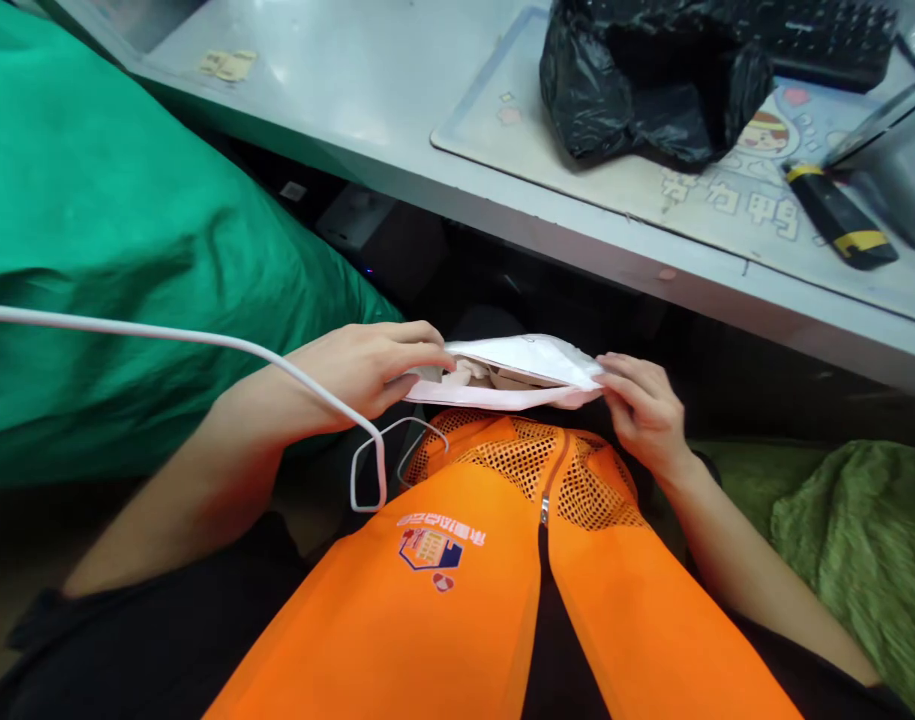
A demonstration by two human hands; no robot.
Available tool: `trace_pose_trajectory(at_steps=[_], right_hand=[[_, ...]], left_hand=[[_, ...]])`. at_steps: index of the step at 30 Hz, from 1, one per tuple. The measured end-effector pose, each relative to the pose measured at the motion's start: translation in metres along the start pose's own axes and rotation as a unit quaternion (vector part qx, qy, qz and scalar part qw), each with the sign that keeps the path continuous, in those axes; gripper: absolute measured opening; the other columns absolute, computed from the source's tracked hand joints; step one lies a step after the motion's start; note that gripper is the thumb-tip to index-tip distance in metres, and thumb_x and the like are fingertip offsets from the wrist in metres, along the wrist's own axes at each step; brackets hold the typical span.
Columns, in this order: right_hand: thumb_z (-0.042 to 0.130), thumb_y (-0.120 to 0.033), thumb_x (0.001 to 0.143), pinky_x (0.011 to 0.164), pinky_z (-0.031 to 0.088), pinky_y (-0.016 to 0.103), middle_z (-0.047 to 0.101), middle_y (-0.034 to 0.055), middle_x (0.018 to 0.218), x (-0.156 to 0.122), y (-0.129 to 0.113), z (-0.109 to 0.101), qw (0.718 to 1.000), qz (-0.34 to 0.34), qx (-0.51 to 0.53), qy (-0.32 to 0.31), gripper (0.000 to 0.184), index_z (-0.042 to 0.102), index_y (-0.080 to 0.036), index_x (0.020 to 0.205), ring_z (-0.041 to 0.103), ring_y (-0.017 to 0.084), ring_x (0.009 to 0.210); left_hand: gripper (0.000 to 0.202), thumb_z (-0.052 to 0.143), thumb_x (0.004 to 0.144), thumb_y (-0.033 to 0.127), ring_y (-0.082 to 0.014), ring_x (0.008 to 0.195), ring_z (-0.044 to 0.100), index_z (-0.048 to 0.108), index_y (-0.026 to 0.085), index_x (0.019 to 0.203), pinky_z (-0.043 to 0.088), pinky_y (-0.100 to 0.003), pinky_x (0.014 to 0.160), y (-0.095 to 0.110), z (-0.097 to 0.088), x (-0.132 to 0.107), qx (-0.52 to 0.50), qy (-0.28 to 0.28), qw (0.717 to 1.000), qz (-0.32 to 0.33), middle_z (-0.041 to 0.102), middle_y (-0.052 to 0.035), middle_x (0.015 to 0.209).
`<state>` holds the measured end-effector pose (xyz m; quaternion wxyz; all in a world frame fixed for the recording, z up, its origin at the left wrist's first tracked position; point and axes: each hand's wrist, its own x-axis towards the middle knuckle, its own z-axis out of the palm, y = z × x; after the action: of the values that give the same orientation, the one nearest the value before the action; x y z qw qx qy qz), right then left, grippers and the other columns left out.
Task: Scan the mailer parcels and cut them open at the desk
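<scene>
A white paper or plastic pouch (532, 352) is held sideways above my lap, its mouth gaping toward me. Crumpled pale stuff (466, 372) shows inside, too shaded to name. My left hand (352, 375) pinches the pouch's left end between thumb and fingers. At the other end, the fingertips of my right hand (643, 402) are closed on the corner. Just below the pouch lies the front of the orange mesh vest (457, 500) I wear. A white cable (224, 342) runs in front of my left wrist and bends down in a loop.
Ahead is a white desk (367, 90). On its printed desk mat (502, 150) sit a black plastic bag (614, 90), a keyboard (839, 40) and a black-and-yellow utility knife (839, 215). A large green sack (112, 220) bulges at left; green fabric (869, 540) lies at right.
</scene>
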<state>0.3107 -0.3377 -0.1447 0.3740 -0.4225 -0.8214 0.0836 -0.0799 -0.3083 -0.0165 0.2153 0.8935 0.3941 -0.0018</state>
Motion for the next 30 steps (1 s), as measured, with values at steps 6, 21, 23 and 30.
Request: trace_pose_trajectory(at_steps=[6, 21, 23, 30], right_hand=[[0.060, -0.013, 0.100, 0.092, 0.058, 0.046, 0.075, 0.0093, 0.118, 0.017, -0.031, -0.043, 0.999, -0.001, 0.035, -0.039, 0.019, 0.072, -0.023, 0.111, 0.072, 0.027, 0.107], [0.060, -0.006, 0.098, 0.080, 0.056, 0.035, 0.077, 0.0066, 0.107, 0.044, -0.090, -0.056, 0.996, -0.053, -0.039, -0.062, 0.023, 0.069, -0.021, 0.113, 0.074, 0.022, 0.091], [0.060, -0.007, 0.098, 0.080, 0.057, 0.035, 0.077, 0.0058, 0.108, 0.040, -0.080, -0.064, 0.997, -0.038, -0.042, -0.057, 0.023, 0.071, -0.022, 0.113, 0.074, 0.022, 0.091], [0.062, -0.023, 0.102, 0.079, 0.062, 0.036, 0.078, 0.0042, 0.103, 0.026, -0.038, -0.110, 0.991, 0.082, -0.100, 0.022, 0.014, 0.075, -0.025, 0.108, 0.076, 0.024, 0.089]], left_hand=[[0.040, 0.048, 0.101, 0.031, -0.0224, 0.105, 0.068, 0.067, 0.032, 0.136, 0.056, -0.033, 0.091, -0.004, -0.004, -0.014, 0.061, 0.003, 0.998, -0.027, 0.065, -0.0057, 0.131], [0.029, 0.045, 0.109, 0.024, -0.0208, 0.089, 0.068, 0.069, 0.015, 0.096, 0.050, -0.035, 0.084, 0.085, 0.042, 0.070, 0.072, 0.203, 0.959, 0.182, 0.073, -0.0078, 0.092], [0.025, 0.046, 0.107, 0.019, -0.0220, 0.088, 0.067, 0.068, 0.014, 0.097, 0.049, -0.036, 0.081, 0.068, 0.036, 0.066, 0.098, 0.199, 0.962, 0.161, 0.072, -0.0089, 0.092], [0.022, 0.044, 0.108, 0.029, -0.0261, 0.108, 0.069, 0.063, 0.018, 0.108, 0.053, -0.042, 0.096, -0.009, -0.006, 0.034, 0.107, 0.302, 0.947, 0.009, 0.074, -0.0113, 0.118]])
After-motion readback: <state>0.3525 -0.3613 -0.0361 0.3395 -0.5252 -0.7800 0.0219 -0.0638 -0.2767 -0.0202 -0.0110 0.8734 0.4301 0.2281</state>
